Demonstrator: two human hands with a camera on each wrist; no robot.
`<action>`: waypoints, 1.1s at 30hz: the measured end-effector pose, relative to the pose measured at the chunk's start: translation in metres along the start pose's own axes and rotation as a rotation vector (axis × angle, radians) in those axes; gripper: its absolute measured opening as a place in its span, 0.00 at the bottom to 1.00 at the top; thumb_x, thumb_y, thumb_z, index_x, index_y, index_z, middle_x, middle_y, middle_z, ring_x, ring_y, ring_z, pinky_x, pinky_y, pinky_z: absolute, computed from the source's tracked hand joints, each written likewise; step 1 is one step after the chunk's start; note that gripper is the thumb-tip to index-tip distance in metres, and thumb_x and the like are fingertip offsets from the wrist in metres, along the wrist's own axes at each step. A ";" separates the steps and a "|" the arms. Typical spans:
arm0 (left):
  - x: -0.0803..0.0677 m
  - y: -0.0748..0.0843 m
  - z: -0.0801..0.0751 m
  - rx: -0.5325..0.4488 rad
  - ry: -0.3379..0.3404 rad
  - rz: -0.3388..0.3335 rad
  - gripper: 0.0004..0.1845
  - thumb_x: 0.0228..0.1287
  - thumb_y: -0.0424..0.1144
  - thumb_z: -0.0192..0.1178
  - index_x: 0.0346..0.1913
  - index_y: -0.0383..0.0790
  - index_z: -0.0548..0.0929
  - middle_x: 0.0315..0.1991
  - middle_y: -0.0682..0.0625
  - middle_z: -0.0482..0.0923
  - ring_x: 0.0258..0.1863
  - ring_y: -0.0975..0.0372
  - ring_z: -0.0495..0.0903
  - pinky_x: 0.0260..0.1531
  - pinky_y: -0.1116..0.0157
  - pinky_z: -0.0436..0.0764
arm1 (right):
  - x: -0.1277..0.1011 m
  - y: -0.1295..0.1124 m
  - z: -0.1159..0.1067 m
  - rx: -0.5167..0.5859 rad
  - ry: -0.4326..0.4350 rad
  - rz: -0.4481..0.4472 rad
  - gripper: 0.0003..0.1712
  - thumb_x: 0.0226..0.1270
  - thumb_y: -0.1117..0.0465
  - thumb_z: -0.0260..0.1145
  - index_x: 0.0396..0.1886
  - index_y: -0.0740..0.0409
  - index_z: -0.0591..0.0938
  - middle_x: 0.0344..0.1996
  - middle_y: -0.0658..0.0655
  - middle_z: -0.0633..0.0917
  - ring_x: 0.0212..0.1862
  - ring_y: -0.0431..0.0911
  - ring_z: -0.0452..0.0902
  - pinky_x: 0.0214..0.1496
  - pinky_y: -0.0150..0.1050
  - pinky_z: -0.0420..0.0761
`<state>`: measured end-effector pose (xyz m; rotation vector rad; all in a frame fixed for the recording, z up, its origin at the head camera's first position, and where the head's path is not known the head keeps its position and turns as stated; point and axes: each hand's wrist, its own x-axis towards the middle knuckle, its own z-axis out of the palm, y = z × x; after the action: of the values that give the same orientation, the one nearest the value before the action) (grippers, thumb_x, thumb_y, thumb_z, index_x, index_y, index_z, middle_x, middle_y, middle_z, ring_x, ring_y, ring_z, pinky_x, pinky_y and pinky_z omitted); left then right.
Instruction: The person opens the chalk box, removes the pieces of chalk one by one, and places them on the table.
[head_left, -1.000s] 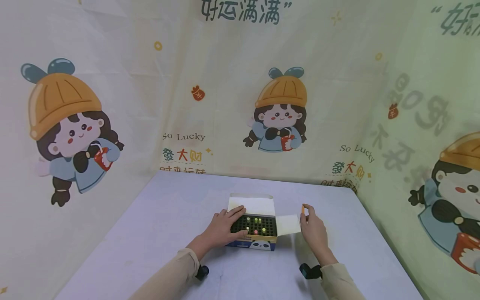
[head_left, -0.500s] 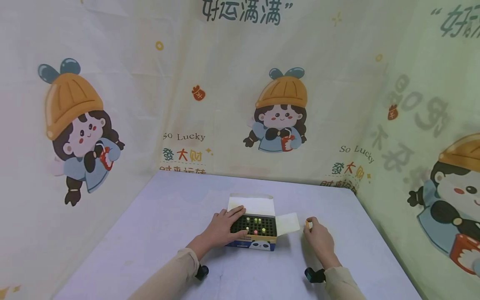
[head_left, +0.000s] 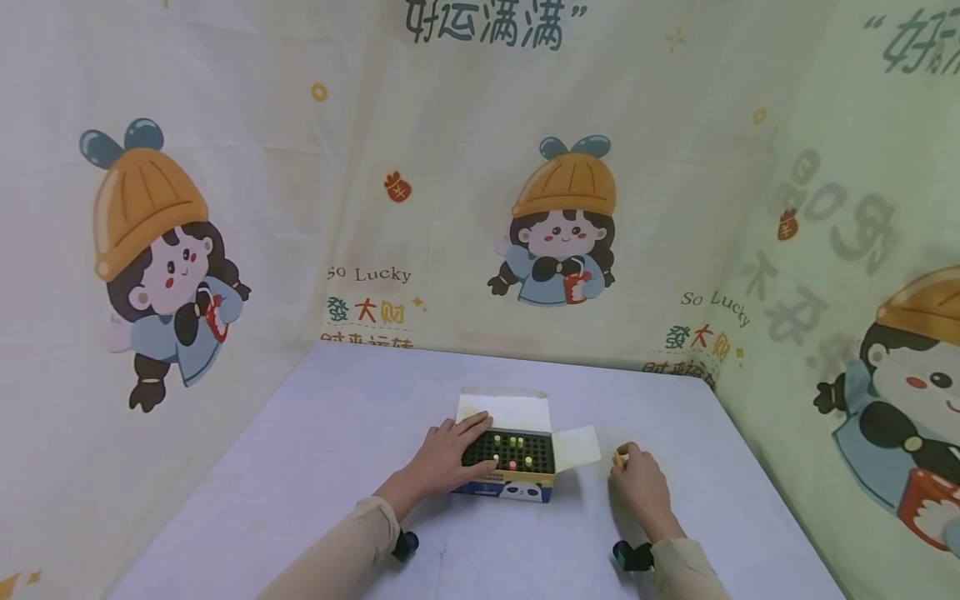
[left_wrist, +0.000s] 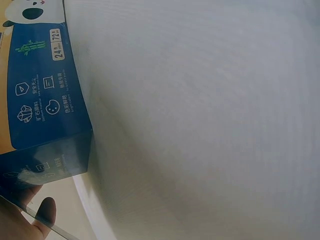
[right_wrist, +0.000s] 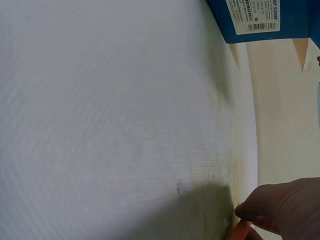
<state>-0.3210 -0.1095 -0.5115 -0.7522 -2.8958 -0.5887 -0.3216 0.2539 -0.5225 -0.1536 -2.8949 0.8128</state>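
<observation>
A chalk box with a panda face and blue sides stands open on the table, its lid folded back. Inside is a black holder of round holes, with several chalk sticks in green and pink standing in it. My left hand rests over the box's left end, fingers stretched across the top, the thumb lying along the front edge. Right of the box, my right hand pinches an orange chalk stick between thumb and fingers, low over the table. The fingers hide part of the stick.
A white side flap sticks out of the box toward my right hand. The white table is bordered at the back by a printed cloth backdrop. A dark wrist camera sits at my right cuff.
My right hand has moved down and slightly right, away from the box flap, carrying the orange chalk stick, which now tilts low near the table. The left hand and box have stayed put.
</observation>
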 end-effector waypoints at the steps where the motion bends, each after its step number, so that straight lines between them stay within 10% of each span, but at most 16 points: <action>1: 0.000 0.000 0.000 0.001 0.001 0.001 0.44 0.70 0.73 0.51 0.83 0.58 0.59 0.83 0.58 0.55 0.72 0.42 0.67 0.61 0.38 0.68 | 0.000 0.001 0.000 0.001 0.003 0.003 0.21 0.63 0.68 0.60 0.55 0.73 0.77 0.40 0.72 0.81 0.33 0.54 0.76 0.31 0.46 0.76; 33: 0.000 0.003 0.000 0.013 0.003 -0.006 0.44 0.71 0.73 0.51 0.83 0.58 0.59 0.83 0.58 0.55 0.72 0.42 0.67 0.61 0.39 0.68 | -0.003 0.004 -0.008 0.026 -0.027 0.039 0.19 0.67 0.68 0.60 0.55 0.74 0.79 0.48 0.76 0.74 0.37 0.57 0.75 0.37 0.49 0.78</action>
<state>-0.3197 -0.1072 -0.5106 -0.7410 -2.8968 -0.5713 -0.3170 0.2610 -0.5185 -0.1990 -2.9138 0.8648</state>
